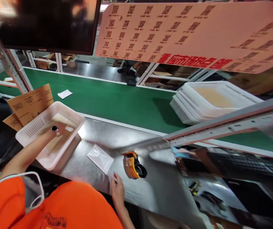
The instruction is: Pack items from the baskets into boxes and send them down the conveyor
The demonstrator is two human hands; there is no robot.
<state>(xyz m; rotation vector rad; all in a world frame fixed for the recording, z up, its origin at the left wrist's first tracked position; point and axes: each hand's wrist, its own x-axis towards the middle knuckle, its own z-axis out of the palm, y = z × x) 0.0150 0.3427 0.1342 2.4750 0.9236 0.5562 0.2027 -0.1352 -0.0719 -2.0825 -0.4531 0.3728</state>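
Note:
My left hand [61,128], with a watch on its wrist, reaches into a white plastic basket [51,163] at the left. At its fingertips is a small white packet [69,128]; the fingers look closed on it, though they are blurred. Brown cardboard or paper and clear wrapping partly cover the basket's bottom. My right hand [117,187] is at the front edge of the metal table [160,184], empty, fingers loosely bent and apart. Just beyond it lies a clear plastic bag [100,159]. An orange and black tape dispenser [133,165] stands to its right.
A green conveyor belt [117,98] runs behind the table, carrying a white slip [65,93] and stacked white trays [186,111]. Brown cardboard [32,105] leans behind the basket. A metal post [222,122] crosses at right, near a keyboard [241,162]. A monitor [48,25] and code board [174,31] hang above.

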